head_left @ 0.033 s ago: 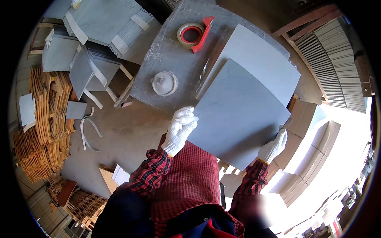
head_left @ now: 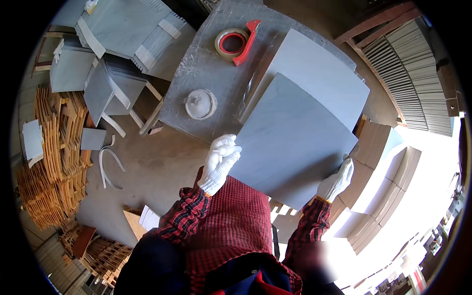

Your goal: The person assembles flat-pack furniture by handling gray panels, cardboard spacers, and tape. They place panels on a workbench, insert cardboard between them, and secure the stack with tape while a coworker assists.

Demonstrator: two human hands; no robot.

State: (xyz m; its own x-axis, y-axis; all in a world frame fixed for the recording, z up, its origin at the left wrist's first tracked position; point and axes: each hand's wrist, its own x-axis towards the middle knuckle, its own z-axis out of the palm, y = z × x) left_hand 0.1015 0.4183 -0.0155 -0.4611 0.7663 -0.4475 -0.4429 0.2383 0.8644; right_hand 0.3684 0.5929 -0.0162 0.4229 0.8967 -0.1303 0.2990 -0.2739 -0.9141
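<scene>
A smooth grey slab, flat and four-sided, lies in front of me, its far part overlapping a paler sheet on the table. My right hand, in a white knitted glove, is closed round the slab's right edge; part of the fingers is hidden. Beside the left edge my left hand, gloved alike, has its fingers curled in. Whether anything white sits within those fingers is not distinguishable from the glove. The slab's near corner hangs past the table, close to my body.
On the plastic-covered table are a red tape dispenser and a round whitish tub. Grey panels stand stacked at the far left, above wooden frames. Cardboard boxes are piled on the right. White strips lie on the floor.
The whole scene has shifted very slightly left in view. Both hands keep their places at the slab, with no visible grasp or release.
</scene>
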